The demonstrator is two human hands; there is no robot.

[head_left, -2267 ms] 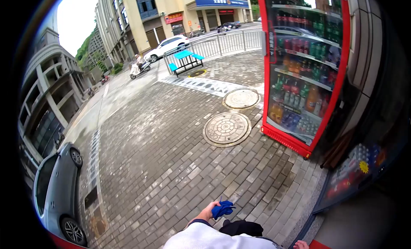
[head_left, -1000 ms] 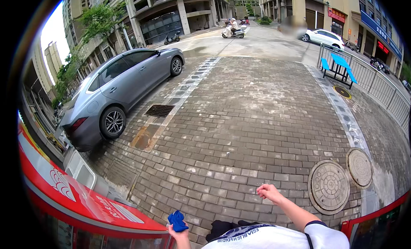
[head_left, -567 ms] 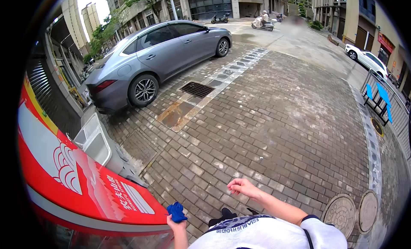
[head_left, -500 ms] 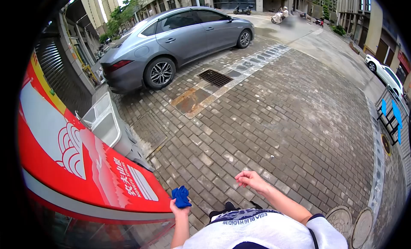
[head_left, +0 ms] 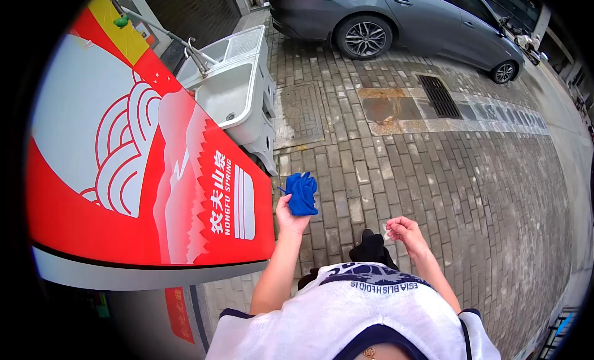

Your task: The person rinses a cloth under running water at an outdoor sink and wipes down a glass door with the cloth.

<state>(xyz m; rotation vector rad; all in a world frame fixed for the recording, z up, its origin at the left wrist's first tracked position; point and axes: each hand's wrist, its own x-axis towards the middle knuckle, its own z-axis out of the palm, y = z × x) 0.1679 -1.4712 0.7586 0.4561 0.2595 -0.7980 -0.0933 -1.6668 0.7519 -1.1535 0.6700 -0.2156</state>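
A crumpled blue cloth (head_left: 302, 194) is bunched in my left hand (head_left: 291, 219), whose fingers are closed on it from below. This hand is just right of the red and white sign panel (head_left: 185, 174) and in front of the white sink (head_left: 229, 100), touching neither. My right hand (head_left: 405, 231) hangs over the paving in front of my body, its fingers curled together. A small pale bit shows at its fingertips, too small to name.
A grey car (head_left: 421, 19) is parked at the back. A metal drain grate (head_left: 439, 96) is set in the brick paving (head_left: 458, 193). The sink has a faucet (head_left: 197, 58). At lower right stands a metal railing (head_left: 557, 335).
My view has turned left, bringing the sink and sign panel nearer the middle. My left hand has lifted forward with the cloth. The right hand remains curled and now sits closer to my left hand.
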